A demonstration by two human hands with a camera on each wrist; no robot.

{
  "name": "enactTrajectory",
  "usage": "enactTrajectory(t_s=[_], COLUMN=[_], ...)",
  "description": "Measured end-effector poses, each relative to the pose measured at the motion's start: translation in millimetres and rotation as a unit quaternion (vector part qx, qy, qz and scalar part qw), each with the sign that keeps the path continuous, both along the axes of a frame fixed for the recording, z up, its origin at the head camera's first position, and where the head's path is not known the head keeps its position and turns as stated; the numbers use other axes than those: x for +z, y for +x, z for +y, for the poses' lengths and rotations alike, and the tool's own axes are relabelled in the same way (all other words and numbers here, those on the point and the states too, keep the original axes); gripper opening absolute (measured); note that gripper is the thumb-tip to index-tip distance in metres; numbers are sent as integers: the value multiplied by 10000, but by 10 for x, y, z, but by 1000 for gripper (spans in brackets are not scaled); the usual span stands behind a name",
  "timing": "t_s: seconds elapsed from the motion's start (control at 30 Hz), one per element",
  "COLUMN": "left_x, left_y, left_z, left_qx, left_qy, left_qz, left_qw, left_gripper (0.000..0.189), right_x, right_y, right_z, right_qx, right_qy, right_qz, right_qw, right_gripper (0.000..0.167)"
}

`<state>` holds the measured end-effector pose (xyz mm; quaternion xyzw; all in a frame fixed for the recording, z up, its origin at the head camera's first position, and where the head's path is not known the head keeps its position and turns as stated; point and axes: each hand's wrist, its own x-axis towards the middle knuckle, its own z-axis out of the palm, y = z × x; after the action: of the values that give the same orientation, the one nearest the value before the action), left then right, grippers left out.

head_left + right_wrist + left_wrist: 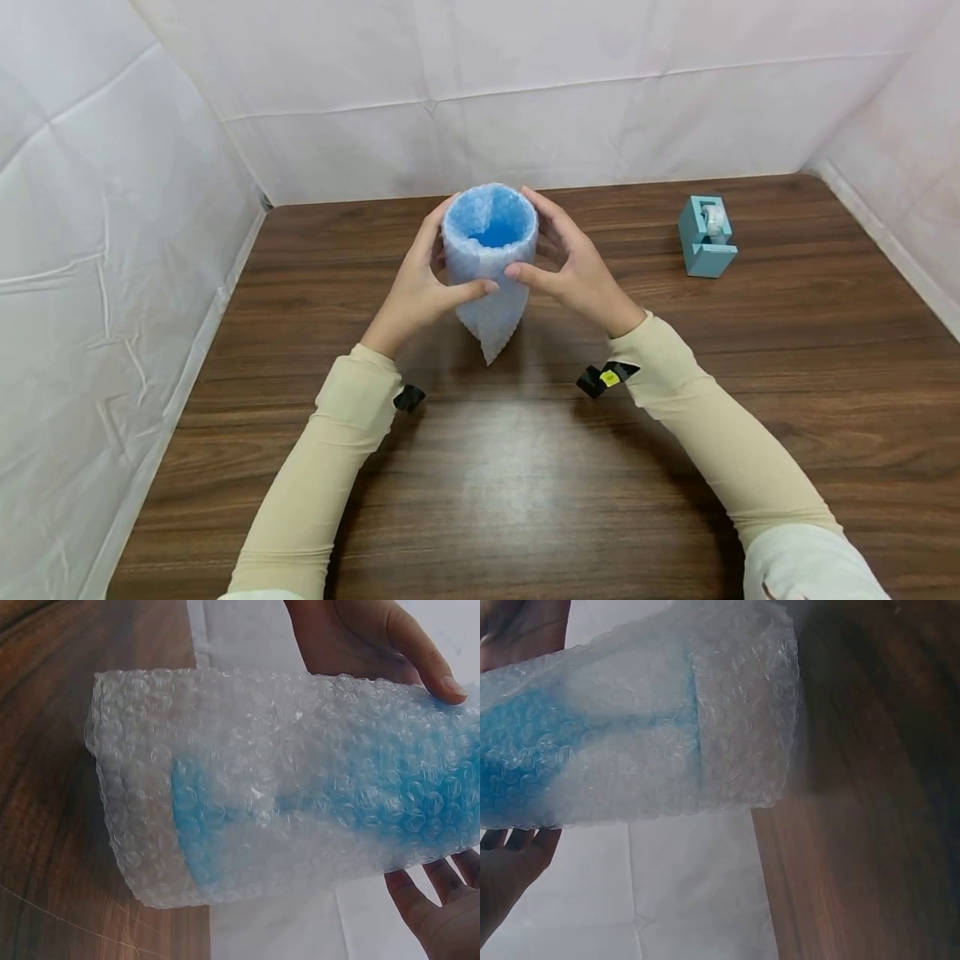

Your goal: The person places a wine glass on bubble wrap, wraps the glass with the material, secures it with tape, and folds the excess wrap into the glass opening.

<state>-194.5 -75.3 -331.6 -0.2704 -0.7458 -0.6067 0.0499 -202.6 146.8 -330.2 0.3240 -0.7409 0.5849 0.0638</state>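
A blue goblet-shaped thing with a stem and a flat foot (191,817) shows through the clear bubble wrap (742,705) rolled around it. In the head view the wrap forms an upright tube, its top end open and its lower edge tapering to a point. My left hand (420,287) holds the wrapped goblet from the left, thumb across the near side. From the right, my right hand (577,271) grips it, with the thumb also on the near face. The far fingers of both hands are partly hidden behind it. Whether its lower end touches the table cannot be told.
A teal tape dispenser (707,237) with a roll of clear tape stands at the right rear of the brown wooden table (300,333). White sheeting (555,125) hangs along the back and both sides of the table.
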Motion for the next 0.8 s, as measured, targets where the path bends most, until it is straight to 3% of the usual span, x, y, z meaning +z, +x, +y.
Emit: enactTrajectory(t_s=[0.37,0.8], left_x=[-42,-108], left_y=[-255,-429], left_z=[-37,-35], left_qx=[292,363], left_qy=[-615,-904], left_qz=[-55,-309], left_qw=[9977,9948], left_gripper=[96,98], right_x=[-71,-119], right_y=[-213,-369], right_z=[-46,-78], right_qx=[-212,-287], right_qy=[91,187], right_qz=[-259,-585], right_qw=[9994,9977], right_gripper=[82,82])
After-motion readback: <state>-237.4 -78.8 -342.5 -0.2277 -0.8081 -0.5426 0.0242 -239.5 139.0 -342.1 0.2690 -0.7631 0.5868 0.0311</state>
